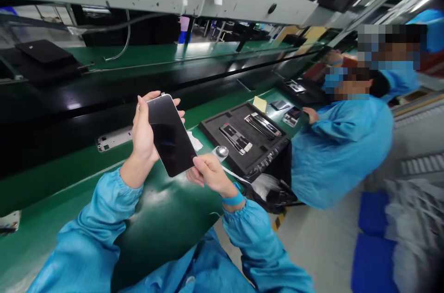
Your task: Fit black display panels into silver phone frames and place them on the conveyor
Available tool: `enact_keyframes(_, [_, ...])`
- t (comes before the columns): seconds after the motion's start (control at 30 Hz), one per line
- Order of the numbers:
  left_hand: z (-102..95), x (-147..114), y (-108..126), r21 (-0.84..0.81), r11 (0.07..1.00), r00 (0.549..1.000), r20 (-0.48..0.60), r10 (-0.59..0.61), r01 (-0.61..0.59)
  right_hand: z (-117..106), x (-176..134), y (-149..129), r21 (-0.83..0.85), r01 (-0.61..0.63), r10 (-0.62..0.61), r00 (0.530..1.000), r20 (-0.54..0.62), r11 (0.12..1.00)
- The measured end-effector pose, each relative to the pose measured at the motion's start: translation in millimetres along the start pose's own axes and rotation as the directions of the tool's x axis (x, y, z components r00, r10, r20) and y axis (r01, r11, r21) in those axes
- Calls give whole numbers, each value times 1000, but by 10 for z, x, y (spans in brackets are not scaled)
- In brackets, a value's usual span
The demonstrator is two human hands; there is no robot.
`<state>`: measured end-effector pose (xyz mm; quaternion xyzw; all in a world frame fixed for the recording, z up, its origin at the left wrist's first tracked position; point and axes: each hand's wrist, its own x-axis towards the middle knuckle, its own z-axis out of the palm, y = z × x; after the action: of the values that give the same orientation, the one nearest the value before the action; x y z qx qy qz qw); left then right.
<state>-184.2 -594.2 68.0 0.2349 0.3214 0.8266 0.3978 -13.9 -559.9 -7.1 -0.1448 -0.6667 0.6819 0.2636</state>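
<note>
A smartphone [170, 133] with a dark screen and a pale frame is held up over the green work surface, its screen turned toward me. My left hand [143, 133] wraps its left side and upper part, thumb along the left edge and fingertips showing past the far right edge. At its lower right corner, my right hand [210, 172] pinches the phone between thumb and fingers. A blue band circles my right wrist. Behind the left hand, a silvery phone housing [116, 139] lies on the bench, partly covered by that hand.
A dark foam tray [222, 119] with several phone parts sits to the right. Beside it are a small round metal-topped container [222, 151], white paper [194, 141] and a black bag [277, 186]. A co-worker in blue [343, 149] sits further right. A dark conveyor belt [104, 99] runs behind.
</note>
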Motion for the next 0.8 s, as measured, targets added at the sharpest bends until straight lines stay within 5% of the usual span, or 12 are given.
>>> enact_keyframes(0.1, [16, -22, -23, -22, 1000, 1000, -28, 6, -7, 74, 38, 134, 137, 50, -42, 997, -58, 989])
enact_keyframes(0.3, [47, -54, -3, -14, 996, 994, -65, 90, -91, 115, 107, 273, 151, 41, -38, 999, -22, 988])
enact_keyframes(0.63, [71, -87, 47, 82, 969, 969, -67, 238, -233, 126, 185, 285, -25, 18, -17, 999, 30, 1000])
enact_keyframes(0.8, [161, -91, 14, 145, 935, 933, -115, 342, -325, 192, 222, 251, 81, 34, -49, 981, 190, 996])
